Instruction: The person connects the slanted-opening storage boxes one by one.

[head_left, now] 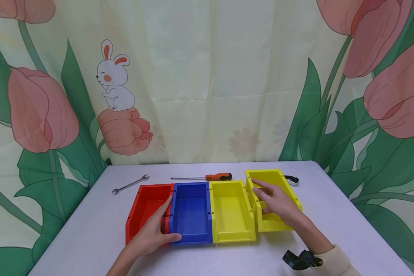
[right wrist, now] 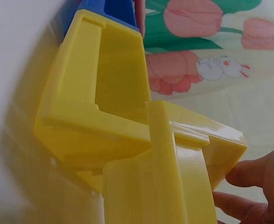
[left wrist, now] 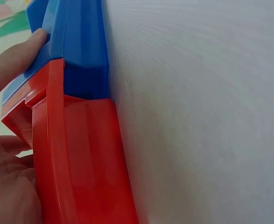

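Observation:
In the head view, a red bin (head_left: 148,195), a blue bin (head_left: 191,214) and a yellow bin (head_left: 231,211) stand side by side. My left hand (head_left: 150,232) grips where red meets blue, the thumb at the blue bin's front edge and other fingers reaching into the red bin. At the row's right end, my right hand (head_left: 277,201) holds a second yellow bin (head_left: 276,226), its fingers over the inside. That bin sits askew and looks raised; in the right wrist view it (right wrist: 188,182) overlaps the neighbouring yellow bin (right wrist: 71,88).
Behind the bins lie a wrench (head_left: 131,184) at the left and an orange-handled screwdriver (head_left: 207,177) in the middle. A black-and-silver tool (head_left: 292,180) is partly hidden behind the right yellow bin. A printed curtain (head_left: 210,115) hangs beyond the white table (head_left: 82,230).

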Tool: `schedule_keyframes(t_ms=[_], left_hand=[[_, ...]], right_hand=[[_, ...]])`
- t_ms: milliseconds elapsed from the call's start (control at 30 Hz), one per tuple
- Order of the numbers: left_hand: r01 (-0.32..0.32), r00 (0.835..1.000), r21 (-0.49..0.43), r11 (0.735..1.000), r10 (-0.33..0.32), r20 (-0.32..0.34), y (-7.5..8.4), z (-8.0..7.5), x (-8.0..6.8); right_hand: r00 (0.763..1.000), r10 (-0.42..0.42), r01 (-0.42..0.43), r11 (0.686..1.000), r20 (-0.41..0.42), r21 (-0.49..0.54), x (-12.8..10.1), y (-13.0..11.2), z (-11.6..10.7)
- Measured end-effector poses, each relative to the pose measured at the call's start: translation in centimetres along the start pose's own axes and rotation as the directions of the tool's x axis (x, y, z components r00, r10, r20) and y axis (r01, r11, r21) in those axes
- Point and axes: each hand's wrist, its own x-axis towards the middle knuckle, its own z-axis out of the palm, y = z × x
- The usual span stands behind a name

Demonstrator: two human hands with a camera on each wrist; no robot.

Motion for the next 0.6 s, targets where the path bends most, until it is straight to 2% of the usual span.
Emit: schedule_keyframes(t_ms=[600], left_hand=[[0.001, 1.0, 0.005, 1.0, -0.001, -0.01, 0.1, 0.1, 0.0]], right_hand=[[1.0, 0.009, -0.01, 0.999, -0.022, -0.04, 0.4, 1.2, 0.9]])
